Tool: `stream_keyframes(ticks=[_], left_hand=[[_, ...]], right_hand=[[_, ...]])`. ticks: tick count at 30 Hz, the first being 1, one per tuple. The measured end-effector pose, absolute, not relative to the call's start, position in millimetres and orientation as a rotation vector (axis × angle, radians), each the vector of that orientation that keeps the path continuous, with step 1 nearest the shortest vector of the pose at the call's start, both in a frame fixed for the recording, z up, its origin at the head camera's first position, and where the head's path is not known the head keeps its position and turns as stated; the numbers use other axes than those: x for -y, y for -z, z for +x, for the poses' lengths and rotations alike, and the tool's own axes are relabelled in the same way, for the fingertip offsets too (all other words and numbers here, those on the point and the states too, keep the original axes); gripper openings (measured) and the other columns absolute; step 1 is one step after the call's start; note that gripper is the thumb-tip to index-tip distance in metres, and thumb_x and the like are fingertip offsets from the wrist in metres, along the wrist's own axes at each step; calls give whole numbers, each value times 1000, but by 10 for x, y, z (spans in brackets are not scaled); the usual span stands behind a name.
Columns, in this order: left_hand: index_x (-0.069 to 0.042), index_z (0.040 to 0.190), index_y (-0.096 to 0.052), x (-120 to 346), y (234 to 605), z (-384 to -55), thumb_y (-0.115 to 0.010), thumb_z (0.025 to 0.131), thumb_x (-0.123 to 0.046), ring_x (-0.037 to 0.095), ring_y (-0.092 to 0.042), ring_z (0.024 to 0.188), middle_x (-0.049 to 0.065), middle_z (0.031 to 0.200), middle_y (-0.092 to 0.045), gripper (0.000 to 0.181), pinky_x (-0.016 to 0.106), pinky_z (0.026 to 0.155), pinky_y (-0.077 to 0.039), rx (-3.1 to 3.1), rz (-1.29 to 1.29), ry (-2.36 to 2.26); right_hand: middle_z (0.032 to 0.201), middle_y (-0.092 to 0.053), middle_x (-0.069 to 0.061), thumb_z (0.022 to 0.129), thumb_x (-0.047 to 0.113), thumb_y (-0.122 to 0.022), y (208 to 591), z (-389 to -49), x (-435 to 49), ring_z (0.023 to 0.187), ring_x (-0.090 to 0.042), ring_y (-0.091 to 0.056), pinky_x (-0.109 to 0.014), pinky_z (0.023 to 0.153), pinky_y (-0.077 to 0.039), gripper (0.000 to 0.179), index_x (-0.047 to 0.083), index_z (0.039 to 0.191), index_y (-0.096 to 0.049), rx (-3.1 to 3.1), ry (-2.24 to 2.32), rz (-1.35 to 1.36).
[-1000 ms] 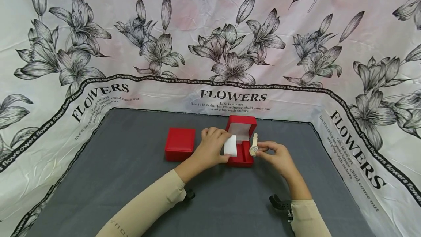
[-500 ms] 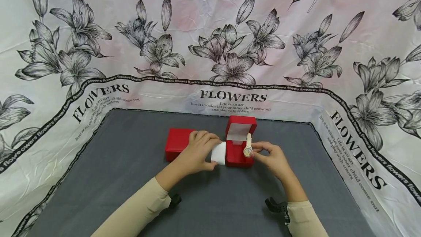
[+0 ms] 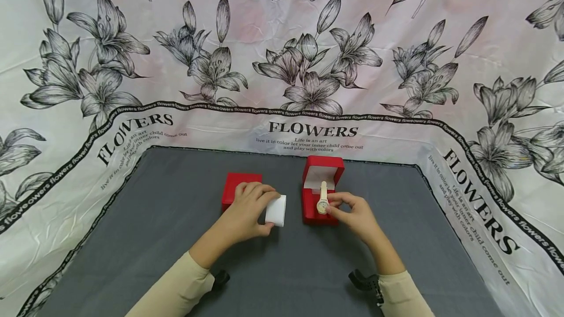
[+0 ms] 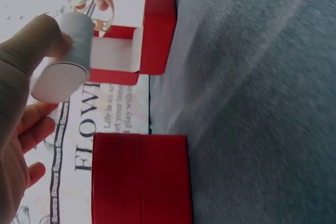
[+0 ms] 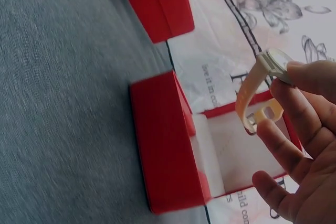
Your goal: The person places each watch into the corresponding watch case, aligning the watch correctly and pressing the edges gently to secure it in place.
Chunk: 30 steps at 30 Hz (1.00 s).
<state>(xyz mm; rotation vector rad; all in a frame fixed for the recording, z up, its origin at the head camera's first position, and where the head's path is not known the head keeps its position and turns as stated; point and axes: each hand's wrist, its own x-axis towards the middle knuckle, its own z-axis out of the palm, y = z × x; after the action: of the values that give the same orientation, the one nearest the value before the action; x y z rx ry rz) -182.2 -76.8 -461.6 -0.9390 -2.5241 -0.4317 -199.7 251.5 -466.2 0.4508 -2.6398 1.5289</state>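
Pinching a pale watch (image 3: 322, 204) by its case, the right hand (image 3: 356, 215) sits right of centre in the head view, the watch showing against the open red box (image 3: 314, 218). Nearer the middle, the left hand (image 3: 244, 215) grips a white cushion (image 3: 275, 210) between thumb and fingers, partly hiding a closed red box (image 3: 233, 187).

At the upper left of the left wrist view, the cushion shows a rounded side and flat end, the thumb across it. It looks like light padding, probably yielding a little — a gentle hold should do, though the smooth cover might slip.

Across the right of the right wrist view, the thumb presses the watch case while the strap curves below it; I cannot tell whether its buckle is fastened. Likely light, with a stiff case and a bendable strap, the watch is best held by the case's edges — off the dial, which could scratch.
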Motion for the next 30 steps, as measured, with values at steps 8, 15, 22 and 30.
stream_keyframes(ticks=[8,15,22,30], left_hand=[[-21,131,-61,860,4630,-1748,-88,71,-32,19,-52,120,1,128,-59,67,52,102,-32,2494,-893,471],[-19,131,-60,811,4652,-1680,-90,70,-33,19,-53,118,0,126,-60,70,52,102,-32,2542,-862,491],[-11,136,-56,733,4703,-1633,-90,72,-36,22,-53,120,3,129,-62,77,53,102,-35,2566,-841,481],[-11,140,-54,706,4762,-1645,-90,72,-31,24,-50,125,5,135,-57,79,55,106,-33,2560,-771,616]], right_hand=[[94,-69,-4,92,19,-78,4639,-1939,-2366,99,-17,-59,-39,87,-49,30,13,121,-74,2605,-1538,451],[96,-70,-7,93,20,-77,4632,-1873,-2270,94,-15,-59,-27,73,-54,30,12,122,-73,2595,-1617,450],[98,-70,-6,93,19,-77,4631,-1852,-2216,95,-14,-59,-27,76,-55,29,11,121,-73,2575,-1646,476],[105,-68,-10,96,17,-72,4634,-1833,-2125,97,-18,-60,-23,79,-55,31,9,127,-69,2541,-1720,523]])
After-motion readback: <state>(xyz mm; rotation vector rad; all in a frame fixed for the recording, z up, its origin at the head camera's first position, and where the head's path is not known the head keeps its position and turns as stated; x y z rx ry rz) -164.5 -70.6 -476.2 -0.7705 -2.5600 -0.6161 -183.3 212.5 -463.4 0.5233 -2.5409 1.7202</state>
